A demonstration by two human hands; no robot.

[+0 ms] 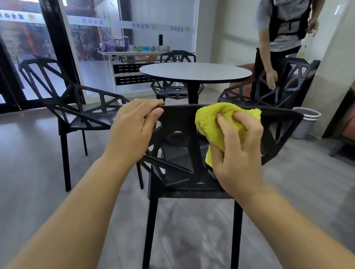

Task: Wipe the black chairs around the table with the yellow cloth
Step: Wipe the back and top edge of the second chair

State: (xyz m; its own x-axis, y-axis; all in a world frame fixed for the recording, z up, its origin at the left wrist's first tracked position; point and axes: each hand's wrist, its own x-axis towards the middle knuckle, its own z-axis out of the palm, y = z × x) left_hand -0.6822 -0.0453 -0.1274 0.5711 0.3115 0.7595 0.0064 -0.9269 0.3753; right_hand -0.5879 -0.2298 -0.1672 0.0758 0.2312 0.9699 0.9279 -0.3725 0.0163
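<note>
Wiping looks barely begun: the right hand [236, 151] has its fingers clenched round the bunched yellow cloth [211, 122], pressing it to the top rail of the nearest black chair [180, 121], while the left hand [134, 128] grips the rail's left corner. The left chair [94, 118], far chair [169, 89] and right chair [290, 62] around the table [195, 71] stand away from the cloth. Nothing shows whether they are clean, so most of the job probably remains.

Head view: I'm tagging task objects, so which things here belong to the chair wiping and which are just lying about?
Job: yellow cloth gripped by right hand; nearest chair, its backrest held by left hand; left chair; far chair; right chair; round table.
Lying about: stacked bins; shelf of containers; second person by the right chair.
</note>
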